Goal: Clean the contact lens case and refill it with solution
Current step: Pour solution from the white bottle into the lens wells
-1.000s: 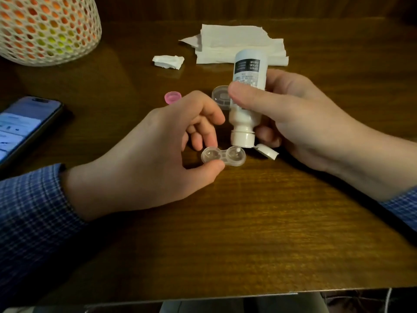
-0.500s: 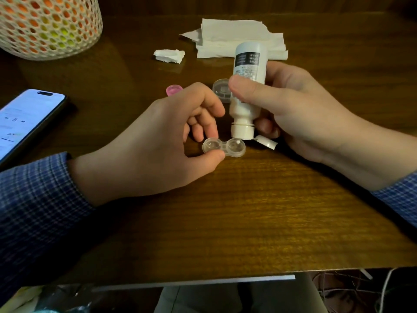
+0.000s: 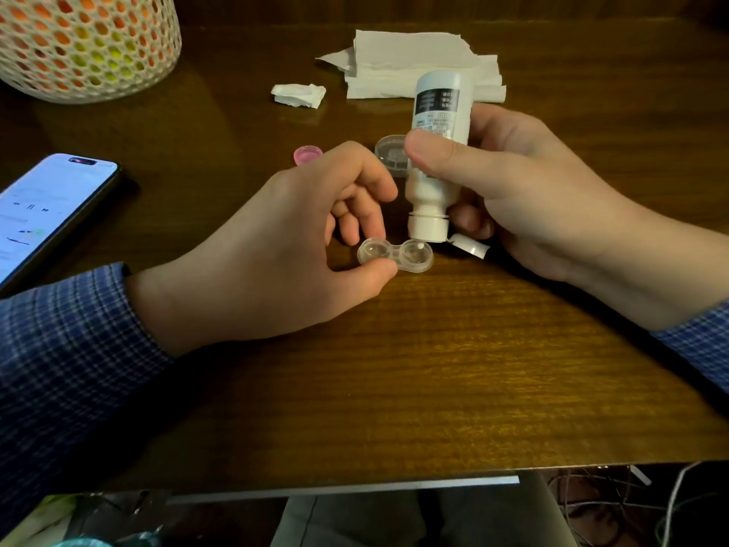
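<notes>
A clear two-well contact lens case [image 3: 395,255] lies open on the wooden table [image 3: 434,369]. My left hand [image 3: 284,246] pinches its left well between thumb and fingers. My right hand [image 3: 524,199] grips a white solution bottle [image 3: 436,159] turned upside down, its flip cap [image 3: 469,246] hanging open. The nozzle tip sits just over the right well. A pink cap [image 3: 307,155] and a clear cap [image 3: 391,154] lie on the table behind my left hand, the clear one partly hidden by the bottle.
A lit phone [image 3: 43,215] lies at the left. A white perforated basket of coloured balls [image 3: 86,41] stands at the back left. Folded tissues [image 3: 418,65] and a crumpled scrap [image 3: 298,95] lie at the back. The table's front edge [image 3: 355,481] is near me.
The view has shifted a little. Both hands, the bottle and the case keep the same hold, with the nozzle staying over the right well.
</notes>
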The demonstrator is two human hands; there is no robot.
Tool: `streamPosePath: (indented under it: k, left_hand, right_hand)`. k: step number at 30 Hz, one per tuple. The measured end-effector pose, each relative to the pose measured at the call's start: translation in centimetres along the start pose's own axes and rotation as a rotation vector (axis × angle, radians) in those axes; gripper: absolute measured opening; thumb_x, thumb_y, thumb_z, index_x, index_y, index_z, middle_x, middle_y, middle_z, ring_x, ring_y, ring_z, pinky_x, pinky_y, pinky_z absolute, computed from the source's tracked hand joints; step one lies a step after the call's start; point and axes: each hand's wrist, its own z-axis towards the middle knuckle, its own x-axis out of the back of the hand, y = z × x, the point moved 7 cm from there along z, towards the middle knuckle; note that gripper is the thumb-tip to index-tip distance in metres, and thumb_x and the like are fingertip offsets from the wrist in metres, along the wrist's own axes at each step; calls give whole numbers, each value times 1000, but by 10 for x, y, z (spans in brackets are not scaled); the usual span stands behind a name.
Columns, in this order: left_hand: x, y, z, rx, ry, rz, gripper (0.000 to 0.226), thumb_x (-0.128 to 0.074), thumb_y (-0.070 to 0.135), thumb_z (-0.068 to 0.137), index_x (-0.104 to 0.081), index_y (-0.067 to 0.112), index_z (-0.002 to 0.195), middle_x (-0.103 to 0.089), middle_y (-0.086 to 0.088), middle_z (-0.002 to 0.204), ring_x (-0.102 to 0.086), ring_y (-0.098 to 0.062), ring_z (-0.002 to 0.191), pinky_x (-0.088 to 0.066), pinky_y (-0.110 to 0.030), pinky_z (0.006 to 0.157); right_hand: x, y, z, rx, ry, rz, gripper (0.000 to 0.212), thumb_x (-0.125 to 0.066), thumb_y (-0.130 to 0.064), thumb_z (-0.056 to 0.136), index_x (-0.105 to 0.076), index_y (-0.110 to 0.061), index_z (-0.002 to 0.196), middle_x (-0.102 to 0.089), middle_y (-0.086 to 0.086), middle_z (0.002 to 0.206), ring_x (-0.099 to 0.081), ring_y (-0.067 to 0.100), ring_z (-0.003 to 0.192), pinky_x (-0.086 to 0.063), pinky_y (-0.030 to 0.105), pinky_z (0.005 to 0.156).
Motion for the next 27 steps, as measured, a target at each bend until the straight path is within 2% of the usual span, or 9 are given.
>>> streamPosePath:
  k: [17, 27]
  left_hand:
    - [1, 0, 1, 16, -13, 1, 52, -77, 36, 76, -57, 19, 121, -67, 12, 92, -65, -11, 85, -51, -14, 67]
    - [1, -1, 1, 23, -4, 6, 52, -77, 36, 76, -57, 19, 120, -68, 11, 91, -67, -13, 84, -54, -19, 66]
  right_hand:
    - [-1, 0, -1, -6, -16, -5, 13, -69, -33, 97, -64, -22, 102, -68, -10, 73, -52, 4, 55, -39, 15, 42]
    - [0, 0, -2, -15, -17, 3, 14, -69, -33, 95, -64, -22, 102, -68, -10, 72, -54, 2, 53, -39, 15, 42]
